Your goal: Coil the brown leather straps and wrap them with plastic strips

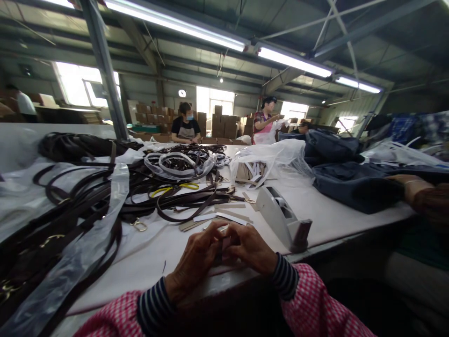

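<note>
Near the table's front edge, my left hand (198,250) and my right hand (250,245) meet with bent fingers and thumbs. Between them is a small dark piece (226,243), partly hidden by the fingers; its kind cannot be made out. Just beyond my fingertips lie several flat grey-beige and white strips (229,206). A grey tape dispenser (280,215) stands to the right of my right hand. Left of my hands are dark brown straps (182,201) with gold-coloured metal clasps (140,225), and yellow-handled scissors (161,191) rest among them.
Clear plastic sleeves (119,187) lie over straps on the left. Farther back are a plastic bag (277,157) with strips and dark blue fabric items (351,182). A co-worker's hand (414,187) reaches in at right. People (185,124) work behind, before stacked cartons (222,125).
</note>
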{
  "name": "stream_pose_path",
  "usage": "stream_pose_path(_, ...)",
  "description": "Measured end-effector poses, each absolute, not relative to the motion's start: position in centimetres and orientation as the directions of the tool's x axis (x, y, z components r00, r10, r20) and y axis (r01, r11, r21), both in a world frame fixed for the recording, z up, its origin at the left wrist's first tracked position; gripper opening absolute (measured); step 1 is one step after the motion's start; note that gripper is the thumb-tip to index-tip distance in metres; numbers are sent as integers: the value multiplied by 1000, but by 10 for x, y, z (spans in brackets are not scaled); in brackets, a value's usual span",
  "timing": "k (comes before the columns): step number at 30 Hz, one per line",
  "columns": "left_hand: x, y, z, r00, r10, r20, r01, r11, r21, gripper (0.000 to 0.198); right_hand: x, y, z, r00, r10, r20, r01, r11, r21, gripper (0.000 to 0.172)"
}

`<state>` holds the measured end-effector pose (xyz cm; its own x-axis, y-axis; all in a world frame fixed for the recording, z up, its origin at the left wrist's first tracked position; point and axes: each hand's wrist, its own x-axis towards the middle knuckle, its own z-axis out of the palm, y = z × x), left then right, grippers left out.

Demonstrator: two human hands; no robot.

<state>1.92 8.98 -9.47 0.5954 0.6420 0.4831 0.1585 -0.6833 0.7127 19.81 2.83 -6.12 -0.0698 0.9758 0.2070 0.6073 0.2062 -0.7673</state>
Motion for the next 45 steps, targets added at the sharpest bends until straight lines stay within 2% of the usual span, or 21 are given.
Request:
stream_pose_path(5,30,87,-91,545,615,569,65,-708,703,19,203,46,-60,-197,973,124,520,211,-828,5)
stream_pose_path(6,30,87,-90,535,623,571,63,-703,708,17,205,49,-60,-213,971,112,500,207,-841,5)
stream_pose_path(8,26,88,-88,506,648,569,112,-703,702,21,206,54,-61,-241,965,98,461,203,-864,14)
stream_pose_path(11,15,92,-85,543,651,531,311,-743,592,30,208,58,-65,-250,962,108,416,207,-885,19)
stream_pose_path(14,5,95,-83,694,589,415,423,-799,427,21,206,57,-70,-207,970,130,388,203,-899,9)
stream_pose_path(18,2,96,-78,799,517,308,398,-838,374,5,203,48,-71,-161,971,176,370,225,-901,7)
stream_pose_path(21,5,95,-71,861,412,297,303,-886,352,14,206,38,-61,-173,966,193,397,248,-884,9)
stream_pose_path(24,11,96,-62,907,268,325,179,-943,279,22,212,29,-42,-278,953,118,424,232,-875,12)
stream_pose_path(27,15,95,-50,934,178,311,128,-976,174,27,218,25,-19,-420,907,38,556,290,-779,20)
stream_pose_path(31,16,94,-31,940,143,311,118,-988,98,28,215,20,2,-484,864,139,759,493,-426,13)
stream_pose_path(35,12,94,-25,926,187,328,119,-969,217,13,201,8,0,-488,818,304,845,531,-72,8)
stream_pose_path(38,9,95,-32,886,280,369,131,-915,381,20,193,-2,-8,-484,787,383,870,480,114,11)
stream_pose_path(41,12,96,-38,841,395,370,132,-812,568,27,189,-9,-15,-442,801,403,893,437,110,16)
stream_pose_path(43,18,95,-37,803,490,340,149,-716,682,32,188,-11,-19,-367,832,417,922,386,40,24)
stream_pose_path(45,25,95,-35,798,559,224,155,-549,821,36,189,-13,-24,-260,859,441,945,321,-67,33)
